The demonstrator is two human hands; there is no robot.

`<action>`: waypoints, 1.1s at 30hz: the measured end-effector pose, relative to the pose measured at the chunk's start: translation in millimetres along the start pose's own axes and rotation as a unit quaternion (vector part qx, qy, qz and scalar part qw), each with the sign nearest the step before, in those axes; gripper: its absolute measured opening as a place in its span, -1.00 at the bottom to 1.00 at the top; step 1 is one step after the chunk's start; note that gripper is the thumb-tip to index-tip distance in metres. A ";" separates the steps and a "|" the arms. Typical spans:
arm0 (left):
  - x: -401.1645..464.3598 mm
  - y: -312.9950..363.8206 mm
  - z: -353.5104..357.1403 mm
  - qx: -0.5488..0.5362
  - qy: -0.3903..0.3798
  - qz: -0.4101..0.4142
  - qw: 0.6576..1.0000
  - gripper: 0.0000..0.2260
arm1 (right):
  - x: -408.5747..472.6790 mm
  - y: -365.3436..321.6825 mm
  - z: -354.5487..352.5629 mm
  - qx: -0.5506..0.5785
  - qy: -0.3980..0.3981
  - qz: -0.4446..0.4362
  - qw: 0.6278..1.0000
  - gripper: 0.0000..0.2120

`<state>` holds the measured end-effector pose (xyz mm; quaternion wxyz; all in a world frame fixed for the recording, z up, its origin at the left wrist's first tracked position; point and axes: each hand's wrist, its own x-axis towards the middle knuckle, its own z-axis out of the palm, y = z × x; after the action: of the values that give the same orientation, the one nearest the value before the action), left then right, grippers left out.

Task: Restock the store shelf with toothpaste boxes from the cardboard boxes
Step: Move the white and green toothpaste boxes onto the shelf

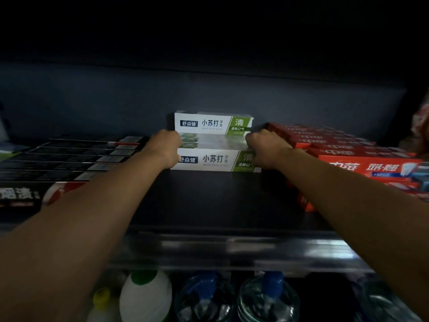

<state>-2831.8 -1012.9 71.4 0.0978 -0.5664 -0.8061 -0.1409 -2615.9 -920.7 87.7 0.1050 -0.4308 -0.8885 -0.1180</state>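
White and green toothpaste boxes lie crosswise in the middle of the dark shelf (209,201). The front box (216,160) rests on the shelf. A second box (212,123) sits higher up behind it. Between these two runs the top of more boxes (214,141). My left hand (166,147) grips the left ends of the white and green boxes. My right hand (267,148) grips their right ends. Both arms reach far into the shelf. The fingers are hidden behind the knuckles. No cardboard box is in view.
Black toothpaste boxes (69,159) fill the shelf to the left, red ones (362,159) are stacked to the right. The shelf's metal front rail (232,249) runs below my arms. Under it stand a white bottle (146,296) and clear water jugs (269,300).
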 end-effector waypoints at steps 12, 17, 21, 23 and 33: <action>-20.7 7.5 -24.7 0.000 -0.023 0.018 1.000 -0.86 | -10.3 -5.4 -9.3 -0.027 -0.009 -0.010 1.000 -0.63; -45.6 18.7 -46.8 -0.048 -0.009 0.077 0.996 -0.83 | -31.7 -20.7 -28.8 -0.048 0.032 -0.046 0.997 -0.60; -84.5 30.2 -65.0 -0.047 0.013 0.136 0.990 -0.63 | -73.0 -41.1 -42.0 -0.058 0.057 -0.077 0.994 -0.63; -108.8 34.7 -69.9 -0.054 0.011 0.157 0.986 -0.59 | -101.1 -49.8 -44.2 -0.062 0.067 -0.088 0.992 -0.65; -237.3 19.5 -59.0 -0.065 -0.072 0.216 0.972 -0.63 | -236.9 -86.8 -17.3 -0.017 0.067 -0.173 0.982 -0.67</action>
<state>-2733.1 -1236.8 53.9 0.0302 -0.7407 -0.6589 -0.1276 -2539.3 -1153.6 25.5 0.1354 -0.2634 -0.9384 -0.1778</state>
